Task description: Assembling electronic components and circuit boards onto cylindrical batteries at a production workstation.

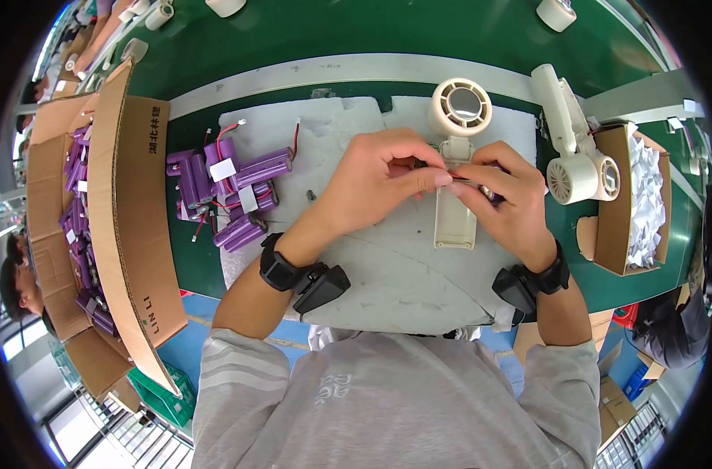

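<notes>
A cream handheld fan (454, 227) lies on the foam mat, its handle open like a shallow tray and its round head pointing away from me. Above the handle, my left hand (391, 173) is closed, thumb and forefinger pinching thin wires. The fingertips of my right hand (512, 195) meet them there. Partly hidden within my right fingers is a purple battery (496, 195). The wire ends and any plug are covered by my fingertips. To the left of my left hand lies a loose pile of purple batteries (229, 184) with red and black leads and white connectors.
Left of the mat stands a tall cardboard box (141, 211) holding more purple batteries. On the right, another cream fan (571, 178) lies beside a small carton (612, 234) of silvery-white pieces. A pale rail (332, 72) crosses behind the grey foam mat (348, 285). Other people sit far left.
</notes>
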